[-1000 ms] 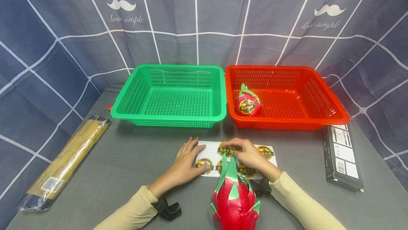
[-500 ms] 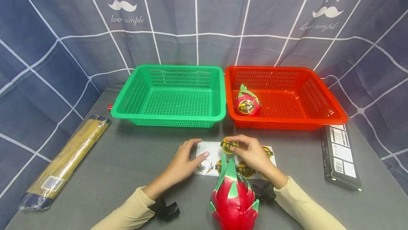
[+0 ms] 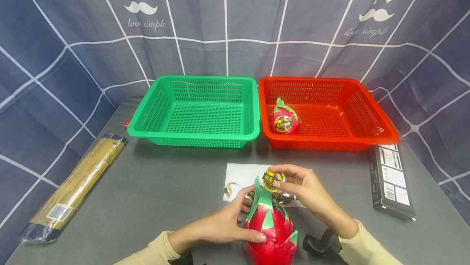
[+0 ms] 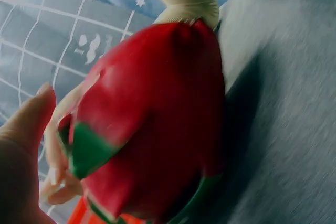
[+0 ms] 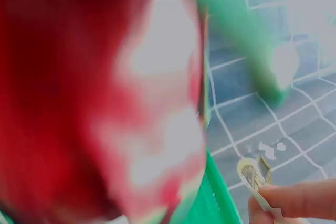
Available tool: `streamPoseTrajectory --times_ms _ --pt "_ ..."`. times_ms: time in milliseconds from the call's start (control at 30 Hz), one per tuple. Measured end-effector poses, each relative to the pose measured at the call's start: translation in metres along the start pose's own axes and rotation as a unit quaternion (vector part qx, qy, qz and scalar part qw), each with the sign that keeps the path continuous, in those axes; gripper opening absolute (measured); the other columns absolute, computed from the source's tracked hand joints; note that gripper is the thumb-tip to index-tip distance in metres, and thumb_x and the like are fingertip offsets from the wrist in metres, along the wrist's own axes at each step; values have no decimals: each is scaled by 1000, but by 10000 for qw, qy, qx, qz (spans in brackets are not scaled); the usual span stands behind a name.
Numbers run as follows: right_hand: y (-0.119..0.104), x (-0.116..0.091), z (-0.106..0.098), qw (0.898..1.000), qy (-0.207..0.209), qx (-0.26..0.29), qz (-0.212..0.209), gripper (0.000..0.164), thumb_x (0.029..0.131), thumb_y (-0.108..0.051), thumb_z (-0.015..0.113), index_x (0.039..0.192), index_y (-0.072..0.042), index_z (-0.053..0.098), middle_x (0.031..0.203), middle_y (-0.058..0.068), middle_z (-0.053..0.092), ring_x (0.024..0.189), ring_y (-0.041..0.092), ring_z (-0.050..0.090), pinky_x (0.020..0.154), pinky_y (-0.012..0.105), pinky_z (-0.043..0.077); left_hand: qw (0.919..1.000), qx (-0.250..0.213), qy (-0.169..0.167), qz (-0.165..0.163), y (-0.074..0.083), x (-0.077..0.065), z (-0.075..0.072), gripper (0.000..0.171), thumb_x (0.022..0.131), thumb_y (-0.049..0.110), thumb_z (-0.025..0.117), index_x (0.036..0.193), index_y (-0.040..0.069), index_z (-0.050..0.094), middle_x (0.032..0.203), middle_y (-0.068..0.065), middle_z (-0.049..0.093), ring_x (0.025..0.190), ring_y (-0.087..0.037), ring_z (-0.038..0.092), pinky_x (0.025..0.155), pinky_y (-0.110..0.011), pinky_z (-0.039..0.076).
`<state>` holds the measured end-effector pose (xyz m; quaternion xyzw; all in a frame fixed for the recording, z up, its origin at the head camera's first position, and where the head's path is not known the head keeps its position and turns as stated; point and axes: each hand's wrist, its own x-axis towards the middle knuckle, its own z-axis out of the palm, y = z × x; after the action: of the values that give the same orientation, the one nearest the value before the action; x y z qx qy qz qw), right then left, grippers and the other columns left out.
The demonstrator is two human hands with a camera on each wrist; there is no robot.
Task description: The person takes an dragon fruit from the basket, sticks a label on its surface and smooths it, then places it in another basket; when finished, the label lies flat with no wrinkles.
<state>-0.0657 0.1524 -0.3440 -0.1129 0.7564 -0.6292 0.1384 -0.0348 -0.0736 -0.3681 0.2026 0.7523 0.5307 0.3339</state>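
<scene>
My right hand (image 3: 306, 187) pinches a round black-and-gold sticker (image 3: 271, 180) between thumb and fingers, above the leafy tip of a red dragon fruit (image 3: 269, 232). In the right wrist view the peeled sticker (image 5: 253, 177) stands edge-on at the fingertips. Around the left side of this fruit lies my left hand (image 3: 227, 224), its thumb stretched across the red skin and its fingers by the green leaves. The left wrist view shows the thumb (image 4: 26, 129) beside the fruit (image 4: 157, 119); firm contact cannot be told. Behind lies a white sticker sheet (image 3: 238, 173), partly hidden.
A green basket (image 3: 194, 137) stands at the back, beside a red basket (image 3: 330, 139) that holds a smaller dragon fruit (image 3: 284, 122) with a sticker on it. At the left lies a packet of thin sticks (image 3: 77, 187); a black box (image 3: 393, 183) lies at the right.
The right hand has lifted the sticker off the sheet and brought it nearer, over the fruit's tip. My left hand has left the sheet and come to the fruit's left side.
</scene>
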Motion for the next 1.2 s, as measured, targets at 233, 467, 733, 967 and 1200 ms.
streamPoseTrajectory --times_ms 233,467,733,967,1200 --pt "-4 -15 1 9976 -318 563 241 37 81 -10 64 116 1 56 101 -10 65 87 8 64 74 29 53 9989 -427 -174 5 -3 0 13 92 69 35 76 137 34 14 122 5 44 107 -10 47 74 -22 51" --pt "0 -26 1 9966 -423 570 425 38 82 -12 64 117 -3 56 105 -11 64 91 6 63 79 24 50 9984 -443 210 291 -5 2 24 91 70 37 75 138 32 14 122 7 46 108 -6 48 76 -20 49" --pt "2 -34 4 9972 -451 569 176 37 81 -9 63 116 1 56 109 -12 61 95 5 61 80 22 49 9952 -239 946 13 1 2 40 95 66 45 75 138 35 15 120 6 45 106 -8 49 72 -21 50" --pt "2 -36 5 9975 -423 559 83 36 82 -8 63 116 1 56 110 -11 61 97 4 60 80 21 49 9942 -209 1047 -144 6 1 41 94 64 43 77 138 33 20 119 3 46 103 -10 51 72 -24 51" --pt "-1 -36 1 9983 -252 501 183 37 82 -9 63 116 1 56 106 -11 64 95 6 62 80 23 49 9933 -534 1006 -193 8 2 41 94 65 39 77 139 29 19 118 3 47 102 -12 52 74 -26 50"
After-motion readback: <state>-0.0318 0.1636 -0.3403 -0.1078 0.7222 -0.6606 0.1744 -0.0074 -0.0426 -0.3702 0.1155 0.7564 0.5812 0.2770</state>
